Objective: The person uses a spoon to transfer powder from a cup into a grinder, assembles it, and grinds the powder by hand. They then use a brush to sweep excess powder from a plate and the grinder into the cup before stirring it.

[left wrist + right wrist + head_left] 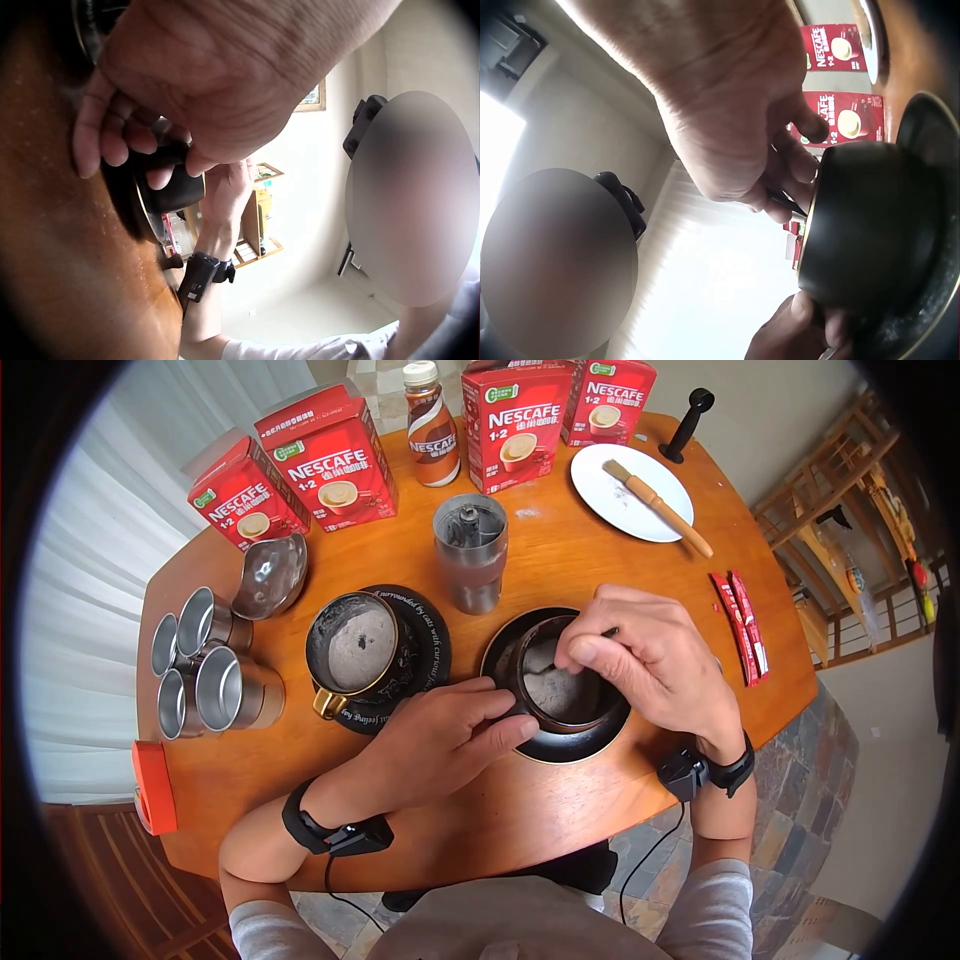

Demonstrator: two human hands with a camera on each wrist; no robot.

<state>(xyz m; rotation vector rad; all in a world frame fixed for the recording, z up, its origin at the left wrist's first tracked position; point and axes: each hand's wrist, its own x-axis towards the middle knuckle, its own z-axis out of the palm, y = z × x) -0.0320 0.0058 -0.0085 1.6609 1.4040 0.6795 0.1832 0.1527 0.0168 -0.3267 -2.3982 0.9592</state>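
Observation:
A black cup with a gold rim stands on a black saucer near the table's front edge. Grey powder lies inside it. My left hand pinches the cup's handle between thumb and fingers at its left side. Over the rim, my right hand pinches a thin dark-handled spoon, whose lower end reaches into the powder. Left of this cup, a second black cup with a gold handle holds more grey powder and stands on a dark lettered saucer.
Behind the cups stands a metal grinder. Several metal cups and a metal bowl sit left. Red Nescafe boxes and a bottle line the back. Right are a brush on a white plate and red sachets.

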